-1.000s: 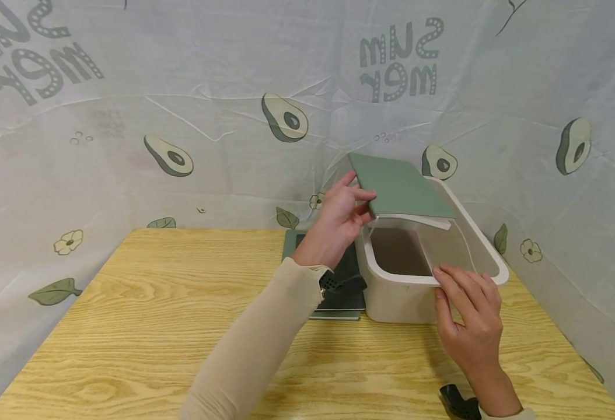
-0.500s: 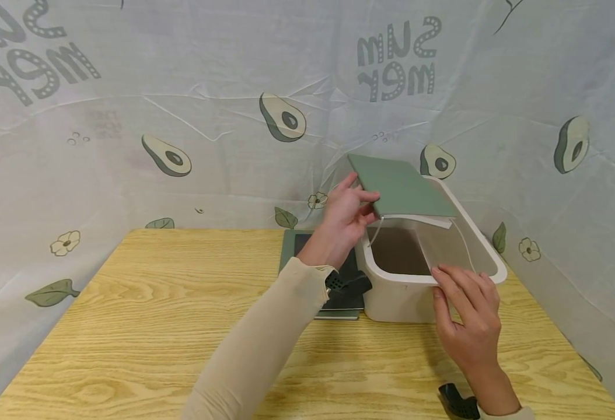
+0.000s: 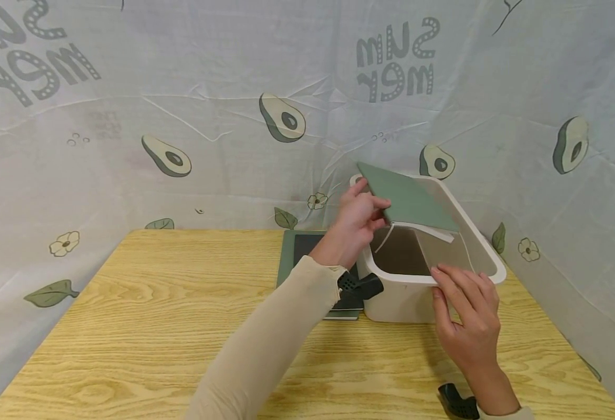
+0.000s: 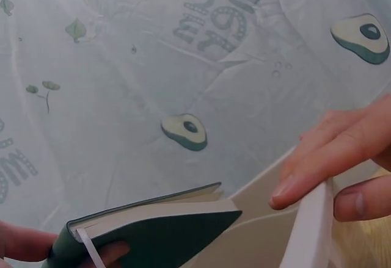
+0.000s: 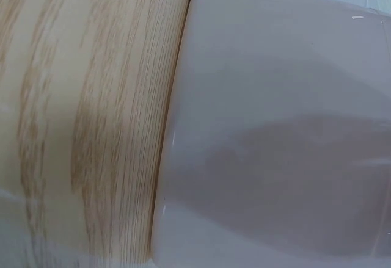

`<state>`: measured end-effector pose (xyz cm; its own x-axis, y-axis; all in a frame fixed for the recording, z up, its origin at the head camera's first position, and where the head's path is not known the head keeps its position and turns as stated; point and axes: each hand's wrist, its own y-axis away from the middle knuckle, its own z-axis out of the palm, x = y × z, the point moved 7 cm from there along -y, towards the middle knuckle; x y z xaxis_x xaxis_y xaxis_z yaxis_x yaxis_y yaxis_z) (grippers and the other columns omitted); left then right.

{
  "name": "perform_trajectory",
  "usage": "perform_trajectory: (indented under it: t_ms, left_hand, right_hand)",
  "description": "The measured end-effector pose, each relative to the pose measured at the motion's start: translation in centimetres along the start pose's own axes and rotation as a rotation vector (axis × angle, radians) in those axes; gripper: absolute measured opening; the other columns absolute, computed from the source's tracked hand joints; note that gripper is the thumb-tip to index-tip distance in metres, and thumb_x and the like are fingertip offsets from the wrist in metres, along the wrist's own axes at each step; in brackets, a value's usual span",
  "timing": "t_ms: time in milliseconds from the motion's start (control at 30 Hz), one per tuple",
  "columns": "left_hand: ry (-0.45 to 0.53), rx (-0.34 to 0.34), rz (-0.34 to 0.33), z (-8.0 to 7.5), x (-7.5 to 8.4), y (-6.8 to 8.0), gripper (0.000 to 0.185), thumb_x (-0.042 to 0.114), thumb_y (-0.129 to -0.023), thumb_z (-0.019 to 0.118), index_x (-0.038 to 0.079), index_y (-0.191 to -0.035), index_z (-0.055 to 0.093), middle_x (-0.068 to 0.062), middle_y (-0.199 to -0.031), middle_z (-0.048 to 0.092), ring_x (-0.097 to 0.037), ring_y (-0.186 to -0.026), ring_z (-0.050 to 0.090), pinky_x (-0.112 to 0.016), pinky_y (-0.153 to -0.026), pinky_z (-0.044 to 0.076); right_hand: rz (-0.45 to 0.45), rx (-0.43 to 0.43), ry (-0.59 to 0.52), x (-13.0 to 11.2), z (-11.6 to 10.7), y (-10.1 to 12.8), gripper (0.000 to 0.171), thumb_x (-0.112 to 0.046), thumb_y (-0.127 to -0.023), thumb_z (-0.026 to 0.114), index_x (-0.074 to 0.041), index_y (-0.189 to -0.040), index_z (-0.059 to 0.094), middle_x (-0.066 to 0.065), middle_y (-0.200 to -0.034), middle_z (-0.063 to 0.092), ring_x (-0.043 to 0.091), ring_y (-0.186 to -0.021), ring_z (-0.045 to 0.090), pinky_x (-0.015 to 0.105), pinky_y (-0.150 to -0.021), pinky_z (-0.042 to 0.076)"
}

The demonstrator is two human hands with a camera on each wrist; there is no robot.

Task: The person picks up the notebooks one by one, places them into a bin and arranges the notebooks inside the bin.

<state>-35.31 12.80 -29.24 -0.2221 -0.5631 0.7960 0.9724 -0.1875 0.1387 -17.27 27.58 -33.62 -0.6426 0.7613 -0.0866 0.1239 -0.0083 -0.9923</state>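
Observation:
A green hardcover notebook (image 3: 415, 201) tilts over the open top of a white plastic storage bin (image 3: 407, 303). My left hand (image 3: 357, 219) grips it by the spine, at its left edge. A pale ribbon bookmark (image 3: 384, 238) hangs from the spine end. In the left wrist view, the notebook (image 4: 201, 237) shows its cream pages slightly parted. My right hand (image 3: 470, 318) pinches the bin's near rim, fingers over the inside and thumb outside, as the left wrist view also shows. The right wrist view holds only the bin's outer wall (image 5: 275, 85) and the tabletop, no hand.
Left of the bin, a black-covered book (image 3: 307, 245) lies on a green one (image 3: 286, 256), partly hidden by my left arm. Everything stands on a wood-grain table (image 3: 181, 315). A printed cloth (image 3: 223, 70) hangs behind and along the sides.
My left hand has moved right and slightly down with the notebook, which now sits lower and more tilted over the bin. My right hand has stayed on the rim.

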Motion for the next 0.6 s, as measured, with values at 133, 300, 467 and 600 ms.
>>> perform_trajectory:
  t_ms: [133, 300, 467, 600]
  left_hand:
    - [-0.042, 0.016, -0.014, 0.1, -0.8, -0.3, 0.085, -0.019, -0.092, 0.056, 0.017, -0.166, 0.037, -0.022, -0.143, 0.06, -0.038, -0.117, 0.07, -0.056, -0.109, 0.053]
    - [-0.126, 0.026, -0.023, 0.3, -1.6, -0.6, 0.085, -0.018, -0.091, 0.057, 0.016, -0.166, 0.037, -0.018, -0.127, 0.064, -0.03, -0.099, 0.073, -0.051, -0.101, 0.06]
    - [-0.2, 0.014, -0.044, 0.6, -2.2, -0.4, 0.085, -0.017, -0.092, 0.057, 0.013, -0.167, 0.031, -0.015, -0.114, 0.062, -0.022, -0.084, 0.069, -0.047, -0.093, 0.063]
    - [-0.25, 0.006, -0.05, 1.0, -2.7, -0.4, 0.084, -0.015, -0.093, 0.058, 0.01, -0.168, 0.028, -0.014, -0.111, 0.061, -0.021, -0.081, 0.067, -0.047, -0.094, 0.063]
  right_hand:
    - [-0.006, 0.005, -0.012, -0.1, 0.0, -0.1, 0.035, -0.024, -0.107, 0.064, 0.006, -0.103, 0.081, 0.028, -0.101, 0.076, 0.048, -0.098, 0.06, 0.035, -0.105, 0.033]
    - [-0.006, 0.003, -0.006, 0.0, 0.0, 0.0, 0.035, -0.025, -0.107, 0.064, 0.005, -0.104, 0.081, 0.028, -0.102, 0.077, 0.048, -0.099, 0.061, 0.038, -0.104, 0.035]
    - [-0.004, -0.01, -0.001, 0.5, 0.1, 0.3, 0.033, -0.025, -0.106, 0.065, 0.003, -0.106, 0.082, 0.026, -0.104, 0.077, 0.046, -0.101, 0.062, 0.037, -0.106, 0.035]
    - [0.002, -0.021, 0.013, 0.5, 0.0, 0.3, 0.034, -0.026, -0.107, 0.064, 0.004, -0.106, 0.081, 0.027, -0.104, 0.077, 0.047, -0.101, 0.062, 0.037, -0.107, 0.035]
